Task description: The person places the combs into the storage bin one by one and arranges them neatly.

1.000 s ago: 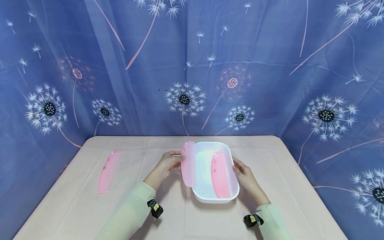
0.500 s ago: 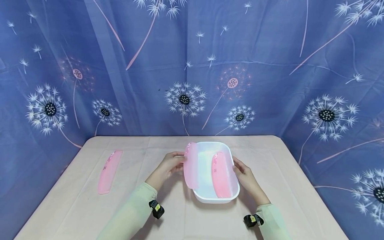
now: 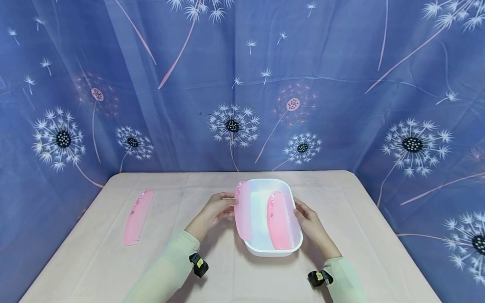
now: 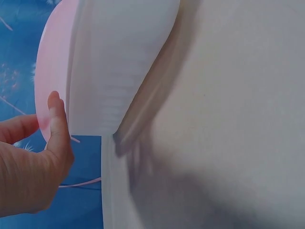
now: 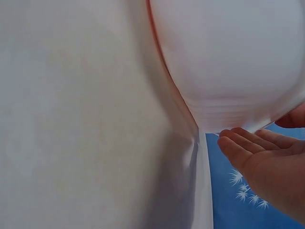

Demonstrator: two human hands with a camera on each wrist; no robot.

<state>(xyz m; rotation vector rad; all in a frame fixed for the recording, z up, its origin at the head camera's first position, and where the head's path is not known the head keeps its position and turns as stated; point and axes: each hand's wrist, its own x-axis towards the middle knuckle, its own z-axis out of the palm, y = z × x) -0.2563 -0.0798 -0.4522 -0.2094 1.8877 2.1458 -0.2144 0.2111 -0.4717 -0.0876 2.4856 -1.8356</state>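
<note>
My left hand point(image 3: 215, 210) pinches a pink comb point(image 3: 242, 214) between thumb and fingers. That comb stands over the left rim of a white plastic box point(image 3: 259, 253), partly in front of it. In the left wrist view the held comb point(image 4: 55, 52) shows beside the box's outer wall point(image 4: 109, 71). A second pink comb point(image 3: 278, 225) lies inside the box, toward its right wall. On the box's right side my right hand point(image 3: 311, 223) holds the rim, thumb on top and fingers against the outer wall. The right wrist view shows those fingers point(image 5: 240, 145) under the box's side.
A third pink comb point(image 3: 138, 219) lies on the left of the cloth-covered table point(image 3: 212, 277). Behind and to both sides hangs a blue curtain point(image 3: 182, 126) with dandelion prints. Each wrist wears a small black camera.
My left hand has moved slightly right with its comb, which now overlaps the box's left side more. The right hand and the box have stayed in place.
</note>
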